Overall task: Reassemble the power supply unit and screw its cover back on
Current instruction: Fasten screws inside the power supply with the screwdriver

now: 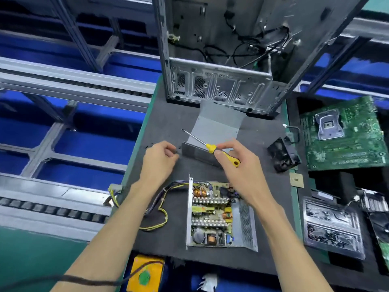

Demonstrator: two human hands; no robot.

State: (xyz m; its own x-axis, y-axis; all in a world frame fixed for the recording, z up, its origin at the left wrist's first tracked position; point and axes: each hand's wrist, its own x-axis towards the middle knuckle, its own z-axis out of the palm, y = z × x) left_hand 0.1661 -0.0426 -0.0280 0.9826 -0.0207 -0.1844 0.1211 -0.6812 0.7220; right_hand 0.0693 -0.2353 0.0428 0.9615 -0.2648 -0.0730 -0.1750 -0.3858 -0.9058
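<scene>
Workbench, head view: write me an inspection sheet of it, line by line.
Surface: dark mat on a green bench.
Job's things: open power supply unit, circuit board exposed; grey cover lies apart beyond the hands.
Clutter: motherboard, black fan, metal tray to the right.
Grippers: right hand grips yellow screwdriver; left hand pinches something small, too small to tell.
Cables: wire bundle trails left from the unit.
Surroundings: empty computer case behind; conveyor frame on the left.
</scene>
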